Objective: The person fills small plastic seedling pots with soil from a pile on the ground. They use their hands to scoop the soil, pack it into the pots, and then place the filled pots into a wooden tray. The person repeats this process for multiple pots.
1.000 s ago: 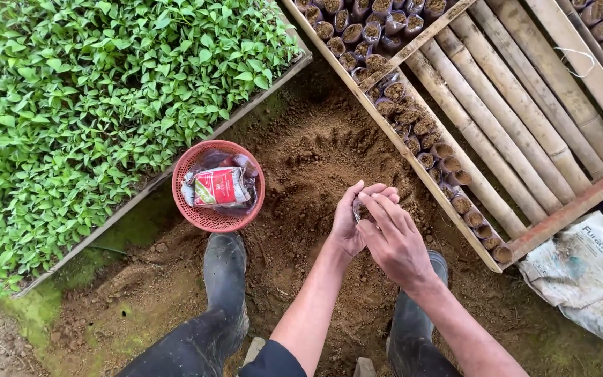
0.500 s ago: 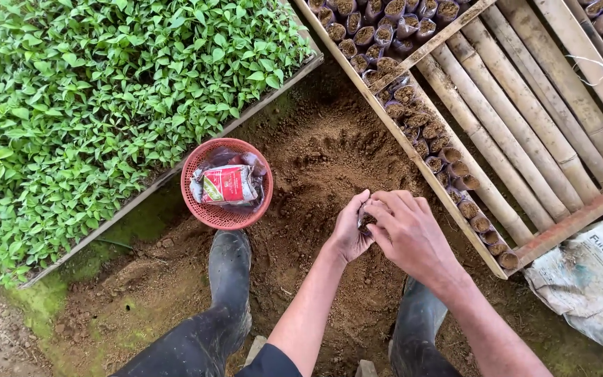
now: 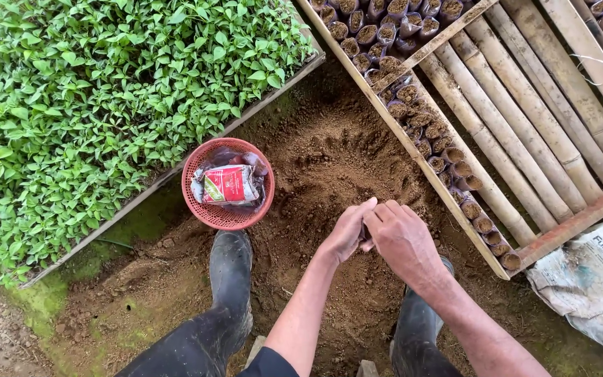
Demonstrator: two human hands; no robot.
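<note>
A small soil-filled seedling bag [image 3: 364, 232] sits pinched between the two hands, low over the heap of loose brown soil [image 3: 329, 160]; only a dark sliver of it shows, the rest hidden by fingers. The left hand [image 3: 347, 230] curls closed around it from the near side, thumb up along its edge; the right hand [image 3: 403, 241] folds over it from the other side, fingers bent down and shut against the bag, knuckles toward the camera; the two hands touch each other. Below them stand two black rubber boots [image 3: 228, 279] on the soil, one each side of the forearms. Just left of the hands lies a red plastic basket [image 3: 200, 209] holding a red and white packet [image 3: 228, 183] in clear wrap. Beyond it, a wooden-edged bed of green seedlings [image 3: 106, 91]. To the right, a bamboo rack [image 3: 525, 119] with rows of filled bags [image 3: 420, 126] along its near edge; a crumpled sack [image 3: 587, 269] lies at the far right.
</note>
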